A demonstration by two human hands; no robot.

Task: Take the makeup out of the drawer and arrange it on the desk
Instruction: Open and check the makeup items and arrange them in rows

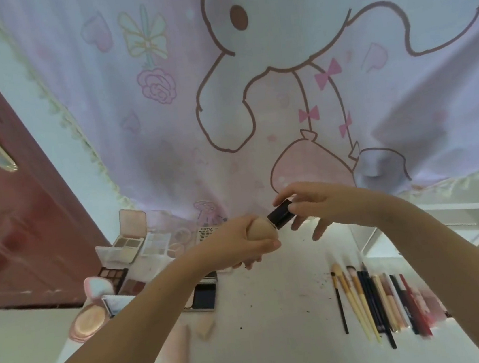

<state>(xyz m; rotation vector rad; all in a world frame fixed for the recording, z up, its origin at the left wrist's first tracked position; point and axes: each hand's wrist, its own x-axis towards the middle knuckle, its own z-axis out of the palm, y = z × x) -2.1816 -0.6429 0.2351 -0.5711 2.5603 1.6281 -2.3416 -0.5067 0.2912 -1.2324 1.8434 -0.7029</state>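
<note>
Held above white desk (278,312): foundation bottle (260,229), body gripped by left hand (239,241), black cap (280,214) pinched by right hand (316,202). Probably rigid, smooth, breakable; support at body, not cap.

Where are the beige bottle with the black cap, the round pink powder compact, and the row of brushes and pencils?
Beige bottle with black cap (260,228), head view, on its beige body.
Round pink powder compact (89,324), head view, on the powder.
Row of brushes and pencils (377,303), head view, mid-row.

A pale curtain (251,89) printed with a cartoon rabbit hangs behind the desk, and a dark red door (20,223) stands at the left.
</note>
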